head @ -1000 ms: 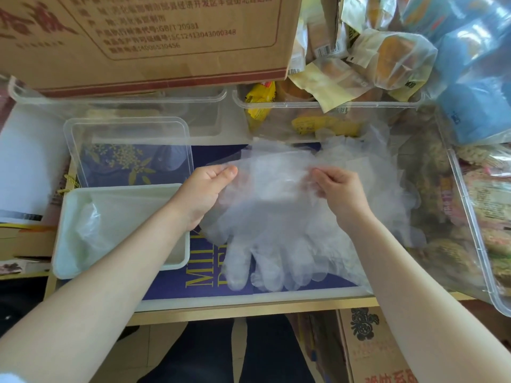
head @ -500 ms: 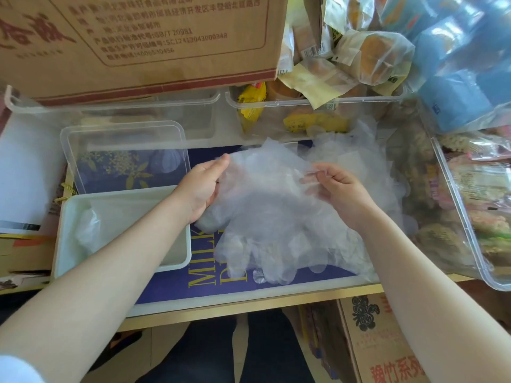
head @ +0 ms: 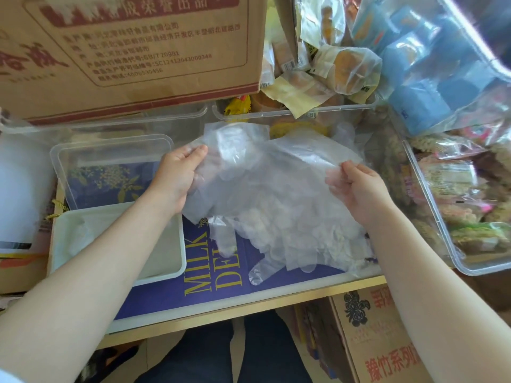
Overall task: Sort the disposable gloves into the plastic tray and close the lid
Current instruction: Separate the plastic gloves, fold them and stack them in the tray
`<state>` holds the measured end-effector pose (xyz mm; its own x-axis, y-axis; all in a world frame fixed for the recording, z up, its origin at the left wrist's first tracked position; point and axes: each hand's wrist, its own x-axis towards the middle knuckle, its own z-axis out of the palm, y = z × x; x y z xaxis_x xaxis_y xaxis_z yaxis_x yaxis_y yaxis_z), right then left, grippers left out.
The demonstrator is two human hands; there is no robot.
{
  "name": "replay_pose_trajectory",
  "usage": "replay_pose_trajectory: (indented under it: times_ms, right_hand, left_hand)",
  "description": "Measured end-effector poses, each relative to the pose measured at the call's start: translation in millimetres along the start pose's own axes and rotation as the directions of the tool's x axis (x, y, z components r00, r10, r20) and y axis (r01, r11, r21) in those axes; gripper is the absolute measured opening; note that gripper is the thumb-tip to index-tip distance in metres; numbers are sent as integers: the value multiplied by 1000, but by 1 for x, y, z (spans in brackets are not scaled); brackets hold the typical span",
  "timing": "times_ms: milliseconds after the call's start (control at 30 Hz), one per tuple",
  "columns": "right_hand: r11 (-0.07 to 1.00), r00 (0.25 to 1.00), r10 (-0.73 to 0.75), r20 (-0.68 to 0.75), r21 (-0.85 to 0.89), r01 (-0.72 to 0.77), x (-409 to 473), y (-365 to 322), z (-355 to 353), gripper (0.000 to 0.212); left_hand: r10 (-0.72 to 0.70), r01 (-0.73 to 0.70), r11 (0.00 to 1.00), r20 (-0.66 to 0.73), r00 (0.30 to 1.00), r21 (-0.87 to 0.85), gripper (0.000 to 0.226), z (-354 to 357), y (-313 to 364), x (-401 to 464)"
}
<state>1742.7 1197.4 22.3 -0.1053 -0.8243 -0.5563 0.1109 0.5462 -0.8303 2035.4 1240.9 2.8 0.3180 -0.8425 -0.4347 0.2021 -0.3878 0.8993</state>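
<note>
Hands [head: 265, 181] hold gloves [head: 276, 194] between tray [head: 177, 261] and snack bin [head: 431, 205].

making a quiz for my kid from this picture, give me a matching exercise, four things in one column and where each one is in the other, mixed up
Things
1. disposable gloves
2. plastic tray
3. clear lid
4. cardboard box

Places
A. at the back left, above everything else
B. held up between the left hand and the right hand
C. just behind the white container, on the purple surface
D. front left, partly under the left forearm

Pairs: 1-B, 2-D, 3-C, 4-A
</note>
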Motion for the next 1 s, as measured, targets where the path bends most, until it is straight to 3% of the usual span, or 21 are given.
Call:
replay_pose_trajectory:
  times_ms: [133, 233, 333, 467, 533, 600, 767, 867, 1000]
  right_hand:
    - [995, 996, -80, -42, -68, 77, -4, -8, 0, 14]
    - [983, 983, -166, -82, 63, 171, -13, -19, 2, 18]
    - [944, 968, -218, -126, 226, 242, -25, -39, 5, 21]
    - [896, 961, -266, -75, 348, 275, -47, -67, 13, 18]
    - [920, 951, -308, 21, 261, 292, -60, -71, 27, 19]
    - [943, 937, -332, 112, 49, 328, -70, -63, 49, 18]
    - [850, 901, -340, 270, -321, 417, -76, -26, 109, 23]
    - [791, 861, -369, 350, -368, 489, -81, -10, 132, 28]
    - [713, 811, -415, 413, -406, 572, -90, 1, 140, 25]
  left_hand:
    - [6, -5, 1000, -30, 1000, 18, 23, 0, 8, -3]
    - [44, -42, 998, -52, 998, 40, 22, 1, 14, -8]
    - [130, -127, 991, -160, 978, 29, 25, -2, 28, -13]
    - [312, -312, 950, -204, 928, 34, 47, -4, 56, -28]
    - [323, -326, 945, -196, 926, 21, 45, -3, 63, -34]
    - [295, -300, 954, -174, 940, -7, 33, 4, 64, -40]
    - [139, -137, 988, 28, 990, -70, 18, 20, 48, -57]
    - [43, -32, 995, 118, 992, -94, 24, 22, 41, -63]
    - [61, -35, 986, 155, 986, -164, 28, 22, 39, -69]
